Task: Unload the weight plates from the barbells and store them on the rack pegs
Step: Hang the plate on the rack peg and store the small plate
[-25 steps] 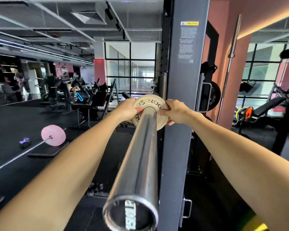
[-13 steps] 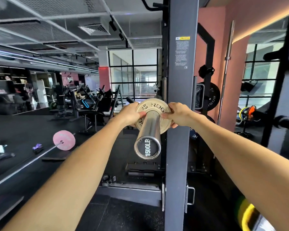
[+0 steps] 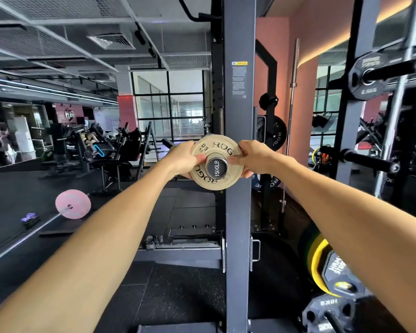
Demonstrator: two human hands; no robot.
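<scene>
both hands on the small tan plate (image 3: 216, 162) here. left hand (image 3: 183, 159) grips its left edge, thumb pressed on the face; right hand (image 3: 255, 157) grips the right edge the same way. the plate sits at the very end of the barbell sleeve (image 3: 216, 167), the end cap facing us, right in front of the grey rack upright (image 3: 239, 92). off at the right edge of the rack, a black plate (image 3: 368, 76) hangs on a peg. far left on the floor, a pink plate (image 3: 73, 204) rests on another bar.
</scene>
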